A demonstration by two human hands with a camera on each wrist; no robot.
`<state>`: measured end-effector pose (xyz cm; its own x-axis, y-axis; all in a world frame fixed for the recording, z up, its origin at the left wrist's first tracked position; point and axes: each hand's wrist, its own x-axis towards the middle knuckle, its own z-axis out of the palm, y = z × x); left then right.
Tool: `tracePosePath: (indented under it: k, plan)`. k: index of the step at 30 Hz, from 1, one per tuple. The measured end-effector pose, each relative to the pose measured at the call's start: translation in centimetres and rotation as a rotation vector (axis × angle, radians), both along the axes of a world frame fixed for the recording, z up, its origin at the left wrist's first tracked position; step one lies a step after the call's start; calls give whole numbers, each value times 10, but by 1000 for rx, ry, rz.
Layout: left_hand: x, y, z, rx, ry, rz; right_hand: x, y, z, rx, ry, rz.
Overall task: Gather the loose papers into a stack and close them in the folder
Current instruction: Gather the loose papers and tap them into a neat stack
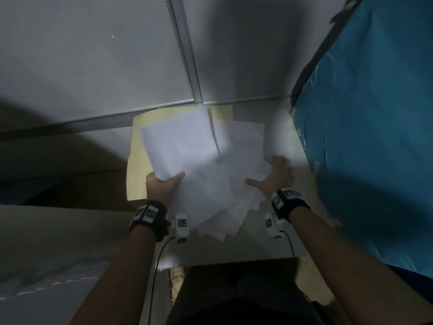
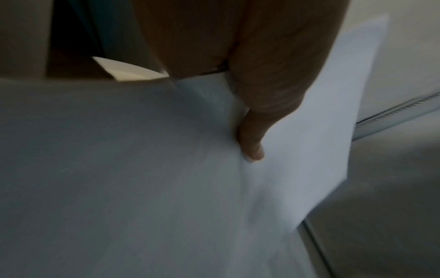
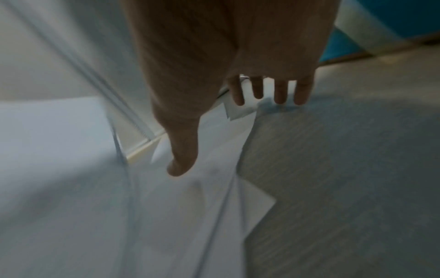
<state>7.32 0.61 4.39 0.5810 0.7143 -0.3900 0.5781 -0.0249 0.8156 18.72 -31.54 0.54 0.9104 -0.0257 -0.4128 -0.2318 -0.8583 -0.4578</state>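
Loose white paper sheets [image 1: 225, 184] lie fanned and crooked across the pale grey worktop [image 1: 276, 242], their far ends overlapping an open, pale yellow card folder [image 1: 137, 160] that lies flat at the far left, against the low rail of the wall. The left hand [image 1: 161, 184] pinches the near corner of one white sheet [image 1: 178, 139], thumb on top and fingers hidden beneath, so that it stands raised above the folder. The right hand [image 1: 275, 174] is released: fingers straight and spread, palm down at the right edge of the spread, with the fingertips [image 3: 281, 97] on the worktop just past a sheet corner.

By my judgement the step in hand is the gathering, and it is only begun, since no edges line up yet. To do it well, the flat right hand should sweep leftward with a light, even press, so that the sheets slide over one another rather than buckle. The raised sheet is best laid on top of the heap, not left hanging, as a single corner pinch lets it sag and crease. Once bunched, the pile wants both hands at its sides and a tap on the worktop to square it. Sheets hanging toward the near edge could slip off if pushed carelessly. A blue plastic-covered panel [image 1: 375, 137] stands close on the right.
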Motion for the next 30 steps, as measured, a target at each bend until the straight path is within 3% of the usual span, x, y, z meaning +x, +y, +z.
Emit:
tracePosePath:
  k: [3,6,12,18,23,27,30]
  plan:
    - [-20,-2,-16,-2,130,-79,22,7,0,-31,-49,254]
    - [-32,-6,-21,-94,150,-75,38,11,0,-116,-18,399]
    - [-40,2,-29,-125,141,-40,46,15,1,80,124,192]
    - [-35,4,-29,-152,97,-5,48,21,12,173,93,40]
    - [-42,-10,-48,-165,177,0,45,20,5,297,131,59]
    - [-47,-28,-57,-207,174,-12,42,28,-1,219,330,264]
    - [-41,-37,-57,-226,143,-3,39,32,-3,184,343,290]
